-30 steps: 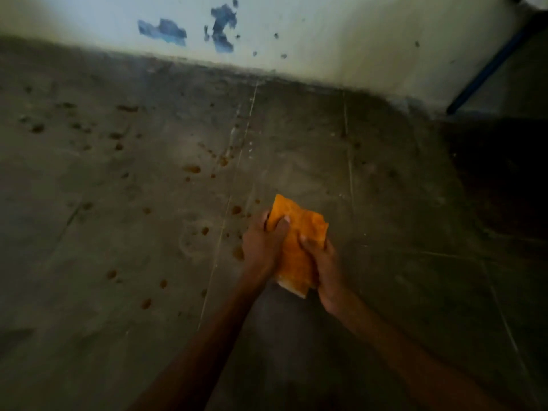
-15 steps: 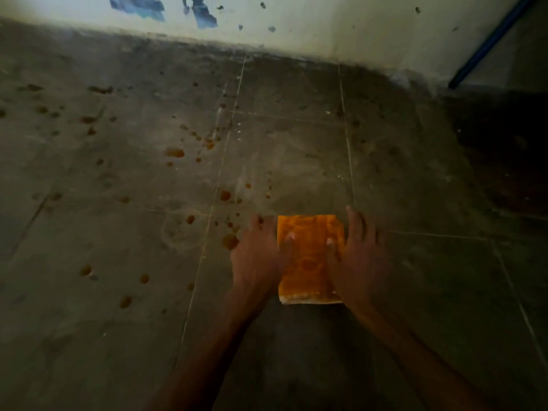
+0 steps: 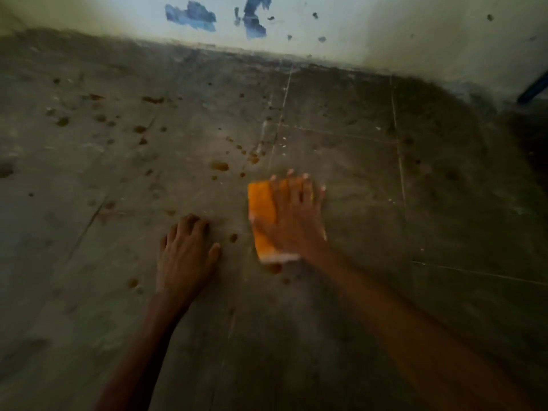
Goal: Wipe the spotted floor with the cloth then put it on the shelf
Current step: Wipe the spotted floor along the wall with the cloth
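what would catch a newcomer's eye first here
The bright orange cloth at centre, pressed flat to the floor under the right hand. Brown spots scatter up and left of it. The left hand rests bare on the floor beside.

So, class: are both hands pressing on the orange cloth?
No: only the right hand lies flat on the cloth; the left hand rests on the bare floor beside it.

Pale wall and a blue bar

The pale wall (image 3: pixel 385 31) spans twelve o'clock, with chipped blue patches (image 3: pixel 191 16) near eleven; a slanted blue bar (image 3: pixel 532 91) leans by it at two o'clock.
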`<state>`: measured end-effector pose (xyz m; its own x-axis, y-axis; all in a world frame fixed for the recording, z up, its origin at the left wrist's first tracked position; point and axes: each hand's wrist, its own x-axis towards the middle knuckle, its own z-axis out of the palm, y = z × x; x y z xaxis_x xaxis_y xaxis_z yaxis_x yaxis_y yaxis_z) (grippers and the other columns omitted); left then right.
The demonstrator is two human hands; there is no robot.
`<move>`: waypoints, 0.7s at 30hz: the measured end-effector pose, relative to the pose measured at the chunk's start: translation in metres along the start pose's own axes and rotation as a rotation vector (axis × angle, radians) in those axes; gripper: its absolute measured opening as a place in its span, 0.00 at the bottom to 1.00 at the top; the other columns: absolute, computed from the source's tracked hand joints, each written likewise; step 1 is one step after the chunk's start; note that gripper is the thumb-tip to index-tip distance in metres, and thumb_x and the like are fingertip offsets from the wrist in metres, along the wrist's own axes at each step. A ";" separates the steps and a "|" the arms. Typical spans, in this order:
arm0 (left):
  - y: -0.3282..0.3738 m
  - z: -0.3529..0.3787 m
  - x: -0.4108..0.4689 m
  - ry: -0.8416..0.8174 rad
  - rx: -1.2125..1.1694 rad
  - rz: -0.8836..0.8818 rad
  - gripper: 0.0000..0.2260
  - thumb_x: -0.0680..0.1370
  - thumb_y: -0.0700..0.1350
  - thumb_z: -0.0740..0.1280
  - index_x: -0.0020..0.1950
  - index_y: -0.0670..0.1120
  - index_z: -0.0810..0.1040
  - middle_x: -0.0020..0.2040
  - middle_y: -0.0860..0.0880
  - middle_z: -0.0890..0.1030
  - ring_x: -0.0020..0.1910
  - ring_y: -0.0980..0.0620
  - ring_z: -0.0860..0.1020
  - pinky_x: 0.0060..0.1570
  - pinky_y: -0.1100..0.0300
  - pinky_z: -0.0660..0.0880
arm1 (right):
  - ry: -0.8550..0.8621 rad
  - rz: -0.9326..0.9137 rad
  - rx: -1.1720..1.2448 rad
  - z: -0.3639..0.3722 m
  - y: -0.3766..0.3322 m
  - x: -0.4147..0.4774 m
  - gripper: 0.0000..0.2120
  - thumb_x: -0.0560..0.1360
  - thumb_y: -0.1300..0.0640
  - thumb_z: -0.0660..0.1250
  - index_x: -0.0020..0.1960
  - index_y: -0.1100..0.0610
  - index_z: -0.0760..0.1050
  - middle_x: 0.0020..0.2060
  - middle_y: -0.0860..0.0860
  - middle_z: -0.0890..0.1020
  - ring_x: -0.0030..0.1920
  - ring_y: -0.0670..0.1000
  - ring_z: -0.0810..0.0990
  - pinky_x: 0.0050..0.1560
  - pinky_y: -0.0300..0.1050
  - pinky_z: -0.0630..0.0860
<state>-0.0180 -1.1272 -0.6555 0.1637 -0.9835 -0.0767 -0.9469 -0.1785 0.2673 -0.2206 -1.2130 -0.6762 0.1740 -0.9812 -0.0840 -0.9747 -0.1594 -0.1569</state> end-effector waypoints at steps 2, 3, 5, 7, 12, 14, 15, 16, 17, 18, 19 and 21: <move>-0.007 0.000 0.004 -0.069 -0.024 0.002 0.27 0.76 0.57 0.63 0.72 0.48 0.64 0.72 0.46 0.63 0.69 0.43 0.65 0.65 0.45 0.66 | -0.078 -0.260 -0.005 0.003 0.006 -0.079 0.44 0.71 0.24 0.48 0.80 0.45 0.46 0.81 0.55 0.48 0.80 0.62 0.45 0.74 0.72 0.45; -0.010 0.000 0.005 -0.068 -0.024 0.009 0.27 0.77 0.57 0.63 0.72 0.48 0.63 0.73 0.46 0.62 0.70 0.43 0.64 0.65 0.45 0.66 | -0.118 -0.297 0.011 0.000 0.022 -0.111 0.44 0.71 0.23 0.49 0.80 0.43 0.44 0.81 0.52 0.46 0.80 0.60 0.45 0.74 0.71 0.45; -0.010 0.002 0.006 -0.043 -0.021 0.019 0.26 0.77 0.56 0.63 0.72 0.48 0.64 0.72 0.46 0.63 0.70 0.43 0.64 0.66 0.46 0.66 | -0.098 -0.258 -0.018 -0.002 0.065 -0.106 0.44 0.70 0.22 0.44 0.80 0.42 0.42 0.81 0.51 0.47 0.80 0.60 0.46 0.74 0.71 0.46; -0.008 0.005 0.007 -0.027 -0.021 0.024 0.24 0.77 0.54 0.64 0.70 0.47 0.65 0.71 0.44 0.65 0.69 0.42 0.64 0.66 0.46 0.66 | -0.048 -0.047 -0.064 -0.004 0.084 -0.044 0.46 0.70 0.22 0.40 0.80 0.46 0.45 0.81 0.55 0.50 0.79 0.63 0.50 0.74 0.72 0.49; -0.012 0.004 0.009 -0.057 -0.026 0.046 0.24 0.77 0.54 0.65 0.70 0.47 0.66 0.70 0.43 0.66 0.69 0.41 0.64 0.65 0.45 0.67 | -0.016 0.140 0.052 -0.001 -0.005 0.014 0.46 0.73 0.25 0.48 0.81 0.53 0.47 0.79 0.62 0.52 0.77 0.68 0.50 0.73 0.74 0.46; -0.010 0.001 0.010 -0.059 -0.035 0.037 0.24 0.76 0.53 0.66 0.69 0.46 0.66 0.69 0.42 0.67 0.68 0.40 0.64 0.65 0.44 0.68 | -0.063 -0.207 -0.011 0.006 -0.017 -0.071 0.46 0.73 0.25 0.50 0.81 0.50 0.45 0.80 0.58 0.48 0.79 0.64 0.45 0.74 0.72 0.45; -0.008 0.000 0.008 -0.059 -0.033 0.036 0.24 0.76 0.53 0.66 0.69 0.45 0.67 0.69 0.42 0.67 0.68 0.39 0.64 0.64 0.43 0.68 | -0.108 -0.333 -0.019 0.009 -0.007 -0.121 0.45 0.72 0.25 0.51 0.81 0.48 0.46 0.81 0.55 0.48 0.80 0.61 0.44 0.74 0.71 0.46; -0.007 0.000 0.008 -0.060 -0.030 0.035 0.24 0.76 0.52 0.66 0.68 0.44 0.67 0.69 0.41 0.67 0.68 0.39 0.64 0.64 0.43 0.68 | -0.141 -0.391 -0.014 0.006 0.012 -0.158 0.44 0.72 0.25 0.52 0.81 0.47 0.47 0.81 0.52 0.49 0.80 0.58 0.44 0.75 0.69 0.47; -0.006 0.001 0.008 -0.067 -0.028 0.031 0.24 0.76 0.52 0.65 0.69 0.44 0.67 0.70 0.41 0.67 0.69 0.38 0.64 0.65 0.42 0.68 | -0.137 -0.407 -0.030 0.004 0.038 -0.175 0.44 0.72 0.25 0.52 0.81 0.46 0.48 0.81 0.51 0.49 0.80 0.57 0.44 0.75 0.68 0.48; -0.006 0.001 0.007 -0.078 -0.030 0.025 0.24 0.77 0.52 0.65 0.69 0.44 0.66 0.70 0.41 0.66 0.69 0.38 0.63 0.66 0.42 0.67 | -0.123 -0.395 -0.078 0.003 0.064 -0.175 0.44 0.72 0.25 0.52 0.81 0.46 0.47 0.81 0.50 0.49 0.80 0.56 0.45 0.75 0.69 0.49; -0.006 0.003 0.005 -0.086 -0.034 0.025 0.24 0.77 0.52 0.64 0.70 0.44 0.65 0.71 0.41 0.65 0.70 0.38 0.63 0.67 0.42 0.66 | -0.103 -0.336 -0.137 0.003 0.086 -0.162 0.44 0.72 0.25 0.52 0.81 0.46 0.47 0.81 0.51 0.50 0.80 0.57 0.47 0.75 0.69 0.49; -0.009 0.006 0.007 -0.085 -0.035 0.034 0.24 0.77 0.51 0.64 0.70 0.43 0.65 0.71 0.40 0.64 0.70 0.37 0.62 0.68 0.42 0.64 | -0.027 -0.079 -0.143 0.002 0.098 -0.110 0.43 0.73 0.26 0.49 0.80 0.49 0.51 0.80 0.56 0.55 0.79 0.62 0.54 0.74 0.70 0.52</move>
<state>-0.0100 -1.1326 -0.6639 0.1060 -0.9833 -0.1479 -0.9409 -0.1473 0.3049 -0.3349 -1.1203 -0.6845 0.2527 -0.9620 -0.1035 -0.9675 -0.2517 -0.0229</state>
